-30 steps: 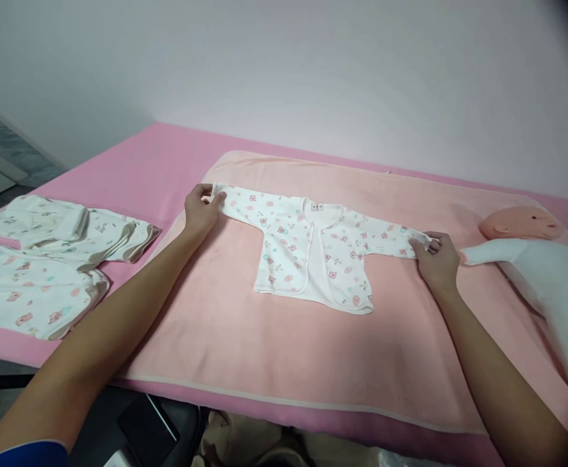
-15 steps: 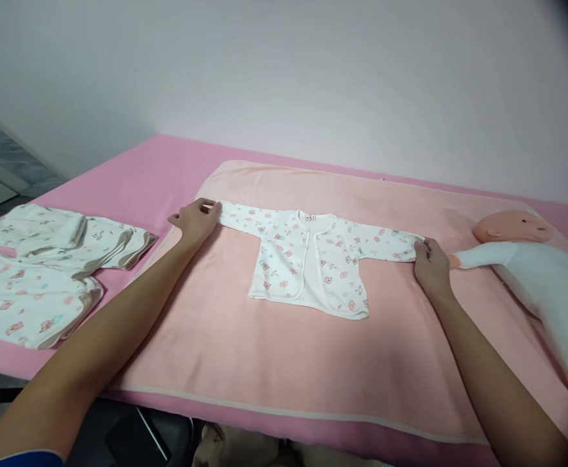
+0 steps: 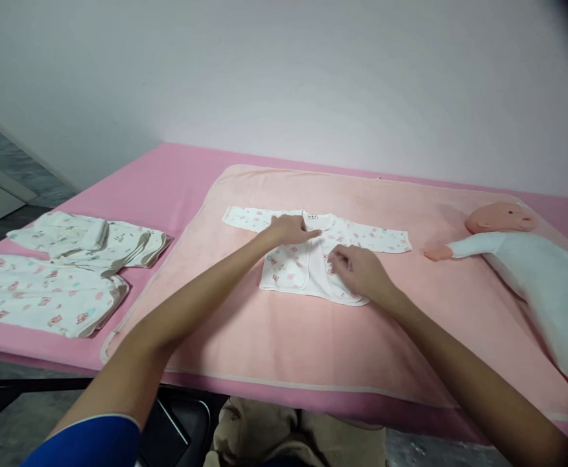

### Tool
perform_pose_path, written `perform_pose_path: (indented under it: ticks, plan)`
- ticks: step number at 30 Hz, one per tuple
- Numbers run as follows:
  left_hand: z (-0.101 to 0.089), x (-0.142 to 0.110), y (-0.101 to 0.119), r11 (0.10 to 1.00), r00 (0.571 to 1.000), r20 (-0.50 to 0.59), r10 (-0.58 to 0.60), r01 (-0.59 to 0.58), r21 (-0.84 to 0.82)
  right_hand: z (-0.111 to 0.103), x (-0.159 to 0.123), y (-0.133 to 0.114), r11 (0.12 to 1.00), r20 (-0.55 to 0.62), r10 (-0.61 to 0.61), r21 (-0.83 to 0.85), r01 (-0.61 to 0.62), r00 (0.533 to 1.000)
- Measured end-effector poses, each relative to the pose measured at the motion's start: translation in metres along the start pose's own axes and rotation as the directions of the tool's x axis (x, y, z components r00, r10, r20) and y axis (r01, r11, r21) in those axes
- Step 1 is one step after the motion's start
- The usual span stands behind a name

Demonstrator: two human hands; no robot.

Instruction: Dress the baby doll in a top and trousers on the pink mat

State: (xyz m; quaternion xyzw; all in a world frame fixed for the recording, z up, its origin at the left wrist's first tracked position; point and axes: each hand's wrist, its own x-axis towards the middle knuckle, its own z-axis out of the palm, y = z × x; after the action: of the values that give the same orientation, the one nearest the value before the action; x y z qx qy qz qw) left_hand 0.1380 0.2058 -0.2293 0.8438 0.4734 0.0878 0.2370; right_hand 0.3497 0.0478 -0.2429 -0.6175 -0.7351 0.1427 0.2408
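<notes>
A small white baby shirt (image 3: 288,269) with a pink print lies flat, sleeves spread, on a peach blanket (image 3: 313,350). My left hand (image 3: 291,230) rests on the shirt near its collar, fingers stretched toward the front opening. My right hand (image 3: 356,269) lies on the shirt's right front panel, fingers loosely curled and touching the fabric. Neither hand lifts the cloth off the blanket.
A baby doll (image 3: 532,259) in a white suit lies at the right on the blanket. A pile of printed baby clothes (image 3: 55,272) sits at the left on the pink table cover (image 3: 167,175). A white wall stands behind.
Both hands let go of the sleeve ends and moved inward to the middle of the shirt. The camera view shifted slightly to the left.
</notes>
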Motion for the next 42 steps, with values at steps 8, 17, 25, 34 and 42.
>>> perform_pose_path:
  ticks: [8,17,25,34,42]
  plan:
    - [0.049,0.013,0.018,0.99,0.978,-0.176,-0.113,0.126,0.066,0.069,-0.002,-0.029,0.997,-0.079,-0.07,0.036,0.073,0.994]
    - [0.045,0.02,0.016,0.991,0.972,-0.194,-0.132,0.137,0.012,0.078,-0.018,-0.049,0.99,-0.065,0.023,0.14,-0.013,0.998]
    - [0.032,0.019,0.013,0.965,0.955,-0.194,-0.223,0.187,-0.185,0.078,-0.025,-0.055,0.98,-0.107,0.028,0.201,-0.006,0.994]
    - [0.029,0.014,0.015,0.933,0.968,-0.118,-0.22,0.174,-0.317,0.079,-0.025,-0.055,0.997,-0.128,0.004,0.083,0.006,0.992]
    - [0.03,0.017,0.01,0.977,0.987,-0.095,-0.127,0.108,-0.182,0.083,-0.032,-0.056,0.995,-0.163,-0.096,-0.049,0.09,0.982]
